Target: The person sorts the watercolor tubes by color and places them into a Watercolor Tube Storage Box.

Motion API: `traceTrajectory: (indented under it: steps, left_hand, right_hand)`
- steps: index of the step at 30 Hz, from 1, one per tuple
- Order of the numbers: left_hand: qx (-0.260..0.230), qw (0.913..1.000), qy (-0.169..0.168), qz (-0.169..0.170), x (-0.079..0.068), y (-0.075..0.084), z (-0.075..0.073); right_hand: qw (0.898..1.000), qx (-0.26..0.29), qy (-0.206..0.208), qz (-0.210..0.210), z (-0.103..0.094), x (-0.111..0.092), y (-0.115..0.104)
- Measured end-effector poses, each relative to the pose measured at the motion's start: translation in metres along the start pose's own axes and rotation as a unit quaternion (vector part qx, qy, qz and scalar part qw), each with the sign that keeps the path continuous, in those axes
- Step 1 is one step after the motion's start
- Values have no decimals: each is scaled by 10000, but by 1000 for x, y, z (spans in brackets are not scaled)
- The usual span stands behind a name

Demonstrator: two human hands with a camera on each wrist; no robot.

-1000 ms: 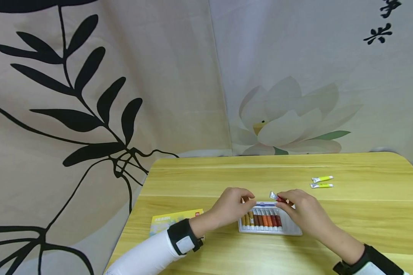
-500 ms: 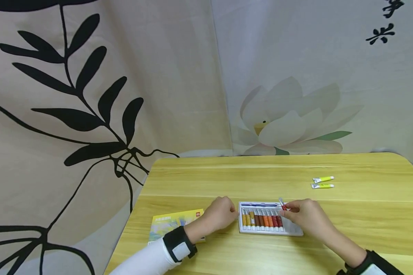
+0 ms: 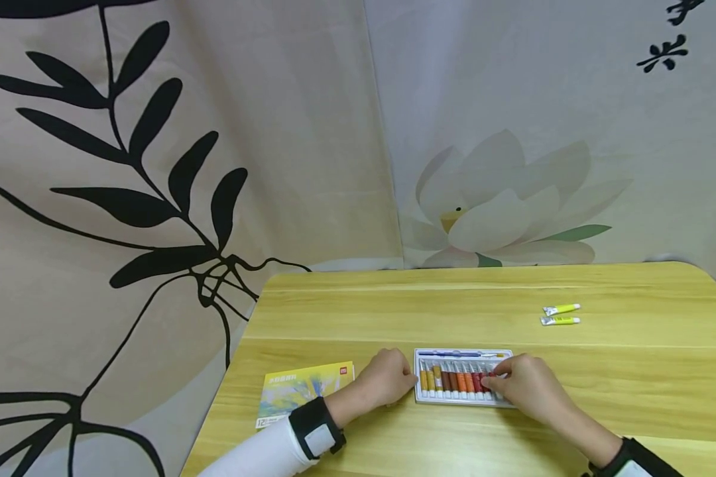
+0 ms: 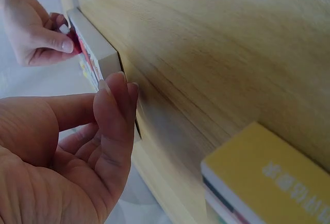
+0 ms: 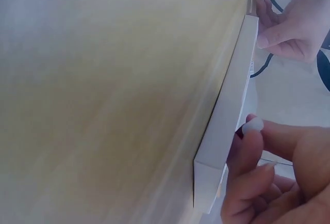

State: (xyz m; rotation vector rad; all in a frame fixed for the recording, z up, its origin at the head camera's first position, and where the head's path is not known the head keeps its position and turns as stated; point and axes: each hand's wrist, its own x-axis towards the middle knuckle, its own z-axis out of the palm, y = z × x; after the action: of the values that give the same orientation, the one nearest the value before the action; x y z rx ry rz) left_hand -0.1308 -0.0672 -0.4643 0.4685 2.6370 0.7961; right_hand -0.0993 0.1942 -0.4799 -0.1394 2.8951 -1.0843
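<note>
My right hand pinches a dark red paint tube at the right end of the row in the white paint tray. Its white cap shows between thumb and finger in the right wrist view; the fingers hide most of the tube. My left hand holds the left edge of the tray with bent fingers, thumb and fingertips close together there. Several paint tubes, from ochre through brown and orange to red, lie side by side in the tray. Above them lies a blue paintbrush.
Two yellow paint tubes lie toward the back right of the wooden table. A yellow paint box sits left of the tray, beside my left forearm. A printed curtain hangs behind the table.
My right hand has lowered the dark red tube from above the tray into the right end of the row. My left hand has drawn back left from over the tray to its left edge.
</note>
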Motion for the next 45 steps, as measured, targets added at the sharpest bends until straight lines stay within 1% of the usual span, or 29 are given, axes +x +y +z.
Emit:
traceTrajectory:
  steps: [4, 7, 11, 16, 25, 29, 37, 41, 45]
  left_hand:
    - [113, 9999, 20, 57, 1, 1, 1]
    - [160, 9998, 37, 61, 1, 2, 2]
    - [105, 9999, 7, 32, 1, 3, 3]
    - [50, 10000, -11, 16, 1, 3, 2]
    - [128, 9999, -37, 9, 1, 4, 2]
    - [173, 9998, -33, 24, 1, 5, 2]
    - [174, 9998, -49, -6, 2, 6, 2]
    - [184, 9998, -28, 23, 3, 5, 4]
    - [151, 9999, -31, 27, 4, 3, 5]
  right_hand:
    - [9998, -134, 84, -85, 0, 0, 2]
    - [9998, -201, 57, -63, 0, -1, 3]
    - [9996, -290, 25, -46, 1, 0, 5]
    - [9991, -386, 68, -181, 2, 1, 7]
    - [9991, -426, -9, 3, 3, 4, 7]
    - [9992, -385, 26, -113, 2, 3, 7]
    - [9970, -519, -32, -568, -2, -4, 9]
    - [9970, -461, -110, -604, -2, -5, 11]
    - [9977, -387, -184, -531, -1, -6, 13]
